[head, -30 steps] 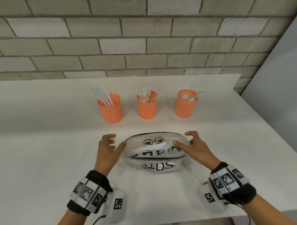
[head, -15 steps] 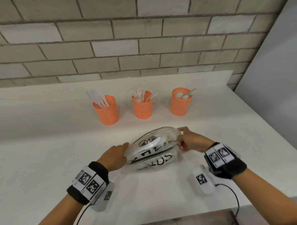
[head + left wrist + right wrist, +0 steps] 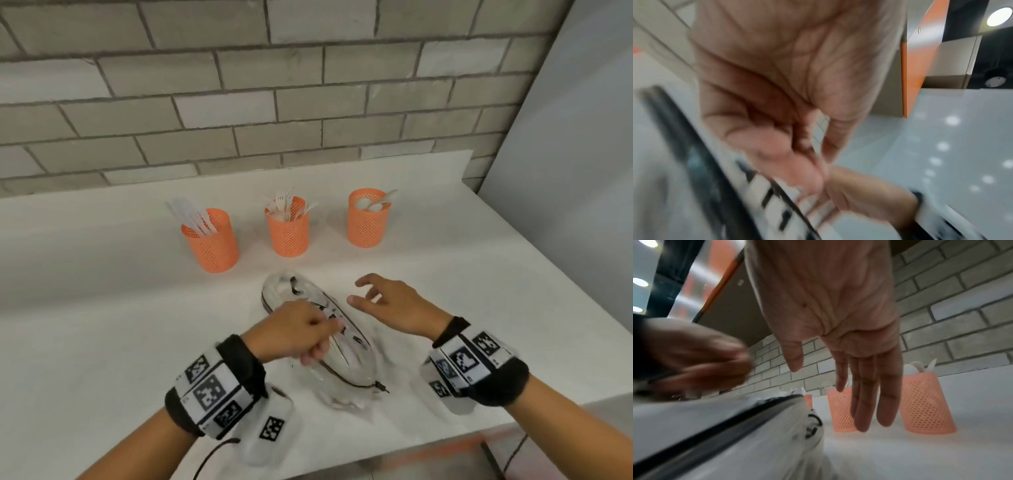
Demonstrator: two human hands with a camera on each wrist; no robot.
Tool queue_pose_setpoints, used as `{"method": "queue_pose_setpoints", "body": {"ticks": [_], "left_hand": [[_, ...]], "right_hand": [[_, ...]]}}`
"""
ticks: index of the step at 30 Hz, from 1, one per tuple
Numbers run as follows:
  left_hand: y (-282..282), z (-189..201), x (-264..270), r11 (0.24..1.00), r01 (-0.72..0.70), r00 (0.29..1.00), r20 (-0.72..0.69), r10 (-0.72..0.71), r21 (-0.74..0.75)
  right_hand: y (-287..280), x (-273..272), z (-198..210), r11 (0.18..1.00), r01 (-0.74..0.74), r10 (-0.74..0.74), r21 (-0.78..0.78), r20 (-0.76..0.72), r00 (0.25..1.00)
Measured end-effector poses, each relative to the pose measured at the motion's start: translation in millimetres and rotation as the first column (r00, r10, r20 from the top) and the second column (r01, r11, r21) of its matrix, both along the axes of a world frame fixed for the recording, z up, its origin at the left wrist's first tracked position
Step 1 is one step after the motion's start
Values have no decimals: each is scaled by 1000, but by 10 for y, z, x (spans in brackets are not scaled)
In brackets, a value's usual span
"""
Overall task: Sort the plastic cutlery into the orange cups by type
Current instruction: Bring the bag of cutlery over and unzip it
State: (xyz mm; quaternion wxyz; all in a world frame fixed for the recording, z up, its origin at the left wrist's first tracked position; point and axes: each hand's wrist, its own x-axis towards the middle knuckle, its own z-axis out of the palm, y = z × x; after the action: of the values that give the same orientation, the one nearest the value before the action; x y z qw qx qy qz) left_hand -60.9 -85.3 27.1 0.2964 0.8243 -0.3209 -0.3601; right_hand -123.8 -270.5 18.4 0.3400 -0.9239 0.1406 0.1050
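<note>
Head view shows three orange cups point(image 3: 289, 226) at twelve o'clock already sorted. Left hand point(image 3: 294, 330) pinches cutlery in the clear pouch point(image 3: 342, 349); right hand point(image 3: 394, 306) hovers spread, empty.

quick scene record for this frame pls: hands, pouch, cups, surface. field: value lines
left hand: fingers curled, grip on the clear pouch near its middle
right hand: open, fingers spread, beside the pouch, holding nothing
clear pouch: lies diagonally on the counter, black zipper edge, white cutlery inside
left cup: knives
middle cup: forks
right cup: spoons
counter: white, brick wall behind
</note>
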Motion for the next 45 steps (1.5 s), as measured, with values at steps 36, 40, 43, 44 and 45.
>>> {"method": "queue_pose_setpoints", "body": {"ticks": [36, 40, 43, 44, 45], "left_hand": [[514, -670, 296, 948, -263, 546, 782, 300, -181], [495, -773, 245, 975, -208, 543, 820, 183, -79], [469, -807, 145, 966, -254, 490, 855, 171, -48], [481, -818, 83, 965, -260, 460, 873, 160, -40], [507, -836, 12, 966, -258, 427, 894, 138, -26]], "right_hand": [[-27, 188, -378, 815, -85, 336, -573, 349, 875], [16, 103, -518, 735, -128, 390, -666, 260, 884], [97, 27, -656, 672, -124, 423, -730, 241, 874], [112, -24, -710, 658, -123, 449, -743, 256, 856], [116, -89, -761, 653, -126, 469, -747, 268, 841]]}}
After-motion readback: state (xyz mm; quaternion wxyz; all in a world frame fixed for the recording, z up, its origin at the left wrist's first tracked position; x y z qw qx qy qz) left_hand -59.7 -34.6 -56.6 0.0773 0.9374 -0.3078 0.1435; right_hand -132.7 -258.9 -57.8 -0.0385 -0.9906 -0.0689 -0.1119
